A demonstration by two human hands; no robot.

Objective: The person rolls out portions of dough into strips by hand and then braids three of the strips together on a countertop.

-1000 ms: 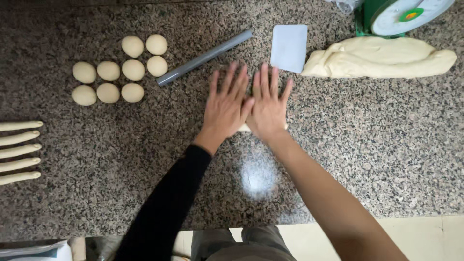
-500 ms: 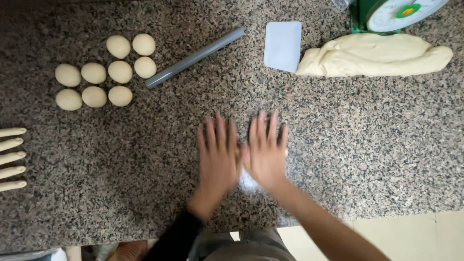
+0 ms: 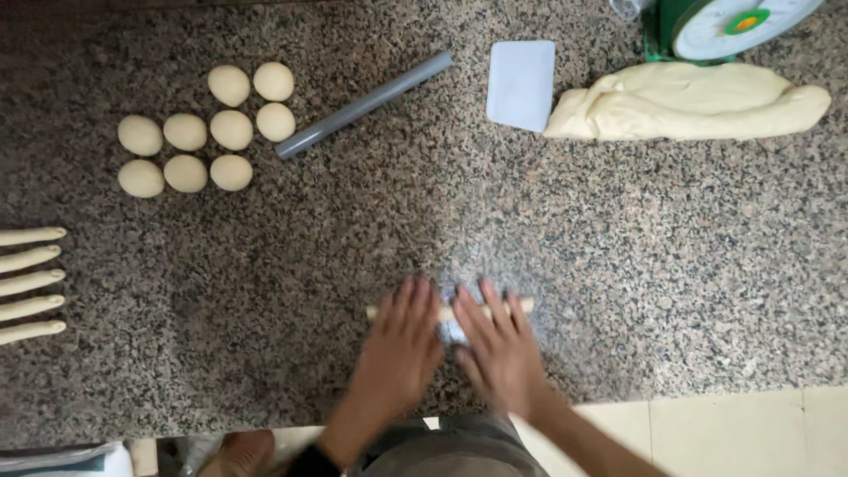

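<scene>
I take the big dough lump at the far right of the desk as my landmark and read everything off it. It is still a large mass, so by my judgement plenty of portioning and rolling is left. Just left of the lump lies a pale scraper, and behind the lump sits a green scale. Further left of the scraper a grey rolling pin lies slanted, and beyond it nine dough balls wait in a cluster, not yet rolled. At the far left edge, well apart from the lump, five finished dough sticks lie side by side.

The piece in work is a thin dough rope, near the front edge and well below-left of the lump. My left hand and right hand lie flat on it, each grip spread open with fingers apart, pressing and clamped on nothing; only the rope's ends show

Against the earlier frames, both hands have drawn back toward the front edge, away from the lump, and the rope now pokes out longer on either side
</scene>
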